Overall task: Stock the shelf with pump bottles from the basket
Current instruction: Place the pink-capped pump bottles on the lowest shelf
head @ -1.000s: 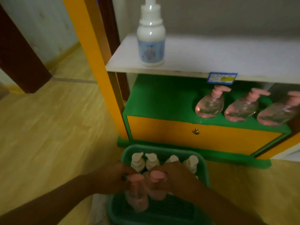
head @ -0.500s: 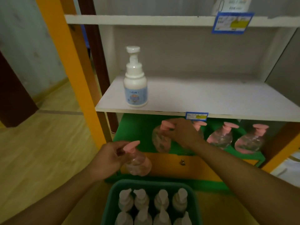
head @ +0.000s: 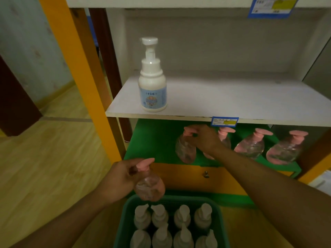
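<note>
At centre frame, the right hand (head: 204, 138) pinches the pink pump of a clear round pump bottle (head: 185, 149) over the green lower shelf (head: 154, 140), just left of three matching bottles (head: 250, 145); bare green surface lies open to its left. Lower centre, the left hand (head: 121, 178) grips a second clear pink-pump bottle (head: 149, 187) above the rim of the green plastic basket (head: 125, 221) of white-pump bottles (head: 172, 224). A white foam bottle (head: 152, 86) stands near the left front edge of the white upper shelf (head: 232, 99).
</note>
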Available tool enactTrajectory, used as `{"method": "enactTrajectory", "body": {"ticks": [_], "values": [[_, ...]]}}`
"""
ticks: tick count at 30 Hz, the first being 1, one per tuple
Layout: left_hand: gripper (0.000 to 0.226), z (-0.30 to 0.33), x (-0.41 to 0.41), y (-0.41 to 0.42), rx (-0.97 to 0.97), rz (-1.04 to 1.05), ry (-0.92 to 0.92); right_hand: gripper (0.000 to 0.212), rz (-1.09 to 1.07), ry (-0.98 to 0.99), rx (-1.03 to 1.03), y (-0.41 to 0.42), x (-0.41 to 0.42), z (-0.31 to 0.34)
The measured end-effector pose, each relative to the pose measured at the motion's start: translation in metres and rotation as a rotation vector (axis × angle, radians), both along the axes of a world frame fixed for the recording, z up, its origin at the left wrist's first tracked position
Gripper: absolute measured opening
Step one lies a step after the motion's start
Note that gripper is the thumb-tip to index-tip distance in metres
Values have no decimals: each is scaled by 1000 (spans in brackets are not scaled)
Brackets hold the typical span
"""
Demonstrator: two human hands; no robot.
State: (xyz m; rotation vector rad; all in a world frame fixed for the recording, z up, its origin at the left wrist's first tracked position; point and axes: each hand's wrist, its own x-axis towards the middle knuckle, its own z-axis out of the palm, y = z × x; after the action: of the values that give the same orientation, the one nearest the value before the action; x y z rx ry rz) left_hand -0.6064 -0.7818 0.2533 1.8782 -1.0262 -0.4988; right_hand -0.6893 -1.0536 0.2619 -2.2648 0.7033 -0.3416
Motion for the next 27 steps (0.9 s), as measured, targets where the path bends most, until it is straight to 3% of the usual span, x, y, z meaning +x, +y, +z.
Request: {"method": "enactTrajectory", "body": {"ticks": [5, 9, 15, 19, 24, 27], "values": [[37, -8, 0, 0, -9, -2, 32, 25, -33, -3, -43, 0, 5, 2], [36, -15, -2, 2, -19, 11, 33, 40, -166, 159, -201, 4, 8, 5], [37, -25, 0, 5, -23, 30, 54, 60, 117, 54, -110, -2, -8, -5], [37, -32, 0, 2, -15, 55, 43, 27, -31, 60, -262, -4, 0, -3], [35, -33, 0, -1, -48, 89, 21, 58, -4, 44, -263, 4, -8, 3], [36, -35, 3, -3, -51, 99, 41, 36, 61, -22, -238, 0, -15, 2]]}}
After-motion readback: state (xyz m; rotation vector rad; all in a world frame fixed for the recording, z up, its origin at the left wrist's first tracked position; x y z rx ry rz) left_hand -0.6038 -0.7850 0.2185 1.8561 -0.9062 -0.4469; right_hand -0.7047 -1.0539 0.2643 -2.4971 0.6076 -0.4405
